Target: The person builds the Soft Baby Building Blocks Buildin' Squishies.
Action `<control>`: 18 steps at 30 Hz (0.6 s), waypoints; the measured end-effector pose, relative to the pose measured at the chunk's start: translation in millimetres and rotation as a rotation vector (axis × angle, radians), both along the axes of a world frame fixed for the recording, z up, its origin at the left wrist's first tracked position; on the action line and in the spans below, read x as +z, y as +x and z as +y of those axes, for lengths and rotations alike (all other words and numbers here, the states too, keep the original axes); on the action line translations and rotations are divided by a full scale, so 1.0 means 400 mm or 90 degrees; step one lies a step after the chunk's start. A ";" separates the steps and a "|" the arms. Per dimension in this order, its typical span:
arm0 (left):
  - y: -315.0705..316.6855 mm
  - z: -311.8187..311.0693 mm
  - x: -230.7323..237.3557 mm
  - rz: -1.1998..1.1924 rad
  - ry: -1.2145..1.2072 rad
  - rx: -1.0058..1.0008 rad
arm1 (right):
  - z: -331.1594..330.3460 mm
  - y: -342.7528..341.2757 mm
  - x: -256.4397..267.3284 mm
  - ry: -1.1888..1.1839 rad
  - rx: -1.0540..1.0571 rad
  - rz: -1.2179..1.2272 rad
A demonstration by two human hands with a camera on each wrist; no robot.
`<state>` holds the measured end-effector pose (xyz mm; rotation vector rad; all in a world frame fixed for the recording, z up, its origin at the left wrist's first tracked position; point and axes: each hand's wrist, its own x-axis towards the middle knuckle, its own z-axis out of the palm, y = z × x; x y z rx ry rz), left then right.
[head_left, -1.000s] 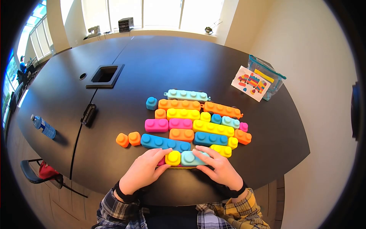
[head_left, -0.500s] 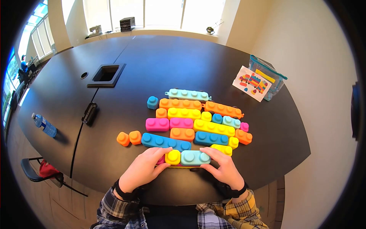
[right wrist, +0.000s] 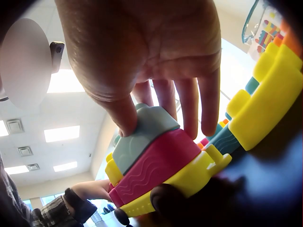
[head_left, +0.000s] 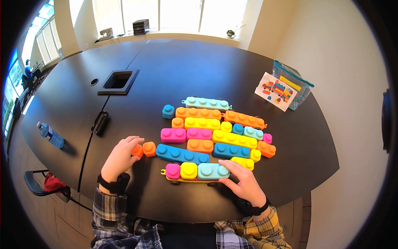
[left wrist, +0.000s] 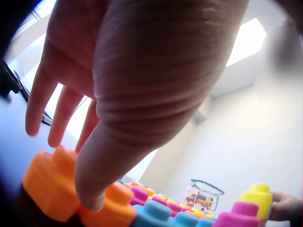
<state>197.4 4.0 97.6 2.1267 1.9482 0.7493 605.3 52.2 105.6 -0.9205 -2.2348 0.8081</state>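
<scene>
- One left hand [head_left: 119,157], fingers parted and loosely bent about the outer orange one-stud block [head_left: 137,150]; thumb on the near side, remaining fingers beyond; contact or hold, cannot tell.
- One right hand [head_left: 245,181], pinching the right end of a pale-blue two-stud block [head_left: 207,170]; thumb at the near face, fingers at the far.
- One yellow wheeled wagon [head_left: 195,181], nearest the person, beneath the pale-blue block; hook at left end, dark wheels below.
- One magenta layer [right wrist: 158,158], between wagon and pale-blue block.
- Two further blocks in the wagon's top row, left of the pale-blue: magenta one-stud block [head_left: 173,171], then yellow one-stud block [head_left: 188,170].
- One inner orange one-stud block [head_left: 149,149], just beside the outer one and near a long blue block [head_left: 182,154].
- Several rows of loose blocks beyond, in orange, yellow, blue, magenta and pale blue; among these, a long yellow block [head_left: 235,139] and two magenta two-stud blocks [head_left: 173,135].
- Two orange wheeled wagons [head_left: 198,113], end to end, farther out.
- One pale-blue wheeled wagon [head_left: 207,103], farthest of the wagons.
- One picture card [head_left: 275,91], tilted against a clear zip bag [head_left: 302,92], far right.
- One plastic bottle [head_left: 50,135], upright or leaning uncertain, far left.
- One dark table [head_left: 166,66], beneath all.
</scene>
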 end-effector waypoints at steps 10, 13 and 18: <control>0.013 -0.006 0.052 0.028 -0.027 0.069 | -0.006 -0.003 0.010 -0.058 -0.012 0.017; 0.136 -0.014 0.108 -0.139 0.095 -0.035 | -0.001 0.003 -0.002 -0.065 -0.003 0.004; 0.292 0.011 0.115 -0.259 0.086 -0.240 | -0.001 -0.001 -0.006 -0.045 0.000 -0.025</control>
